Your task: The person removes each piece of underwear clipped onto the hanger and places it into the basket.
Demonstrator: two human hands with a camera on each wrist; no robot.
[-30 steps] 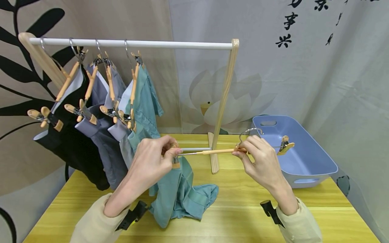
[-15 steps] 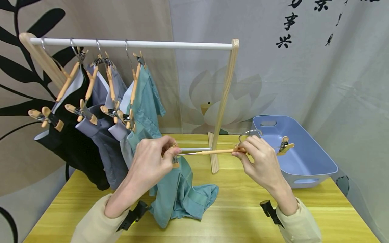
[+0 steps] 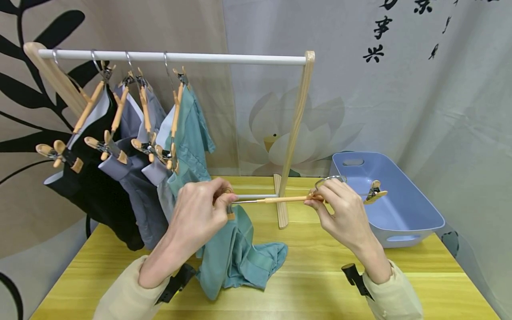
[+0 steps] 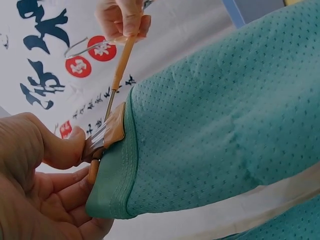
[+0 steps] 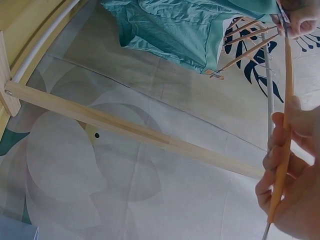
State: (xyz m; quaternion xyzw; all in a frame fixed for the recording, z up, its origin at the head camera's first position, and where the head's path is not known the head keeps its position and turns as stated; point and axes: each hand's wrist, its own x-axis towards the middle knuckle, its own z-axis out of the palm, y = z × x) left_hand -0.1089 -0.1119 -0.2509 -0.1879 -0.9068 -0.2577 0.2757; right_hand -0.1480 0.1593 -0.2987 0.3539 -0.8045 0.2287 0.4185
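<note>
A wooden clip hanger (image 3: 282, 200) lies level between both hands over the table. My left hand (image 3: 204, 204) pinches the clip at its left end. That clip (image 4: 115, 125) bites the waistband of a teal garment (image 4: 220, 120), seen close up in the left wrist view. Below the hand, the cloth of the garment (image 3: 240, 258) hangs down and bunches on the table. My right hand (image 3: 340, 209) grips the hanger's middle near its metal hook (image 3: 330, 179). The other clip (image 3: 375, 192) sticks out beyond the right hand with no cloth in it, overlapping the blue basket.
A clothes rack with a white rail (image 3: 240, 58) stands at the back. Black, grey-blue and teal garments (image 3: 188, 129) hang on clip hangers at its left. A blue basket (image 3: 424, 213) sits at the right on the wooden table (image 3: 320, 284).
The hanger's hook has tipped lower, toward the right hand's knuckles. Both hands stay almost in place with their grips unchanged.
</note>
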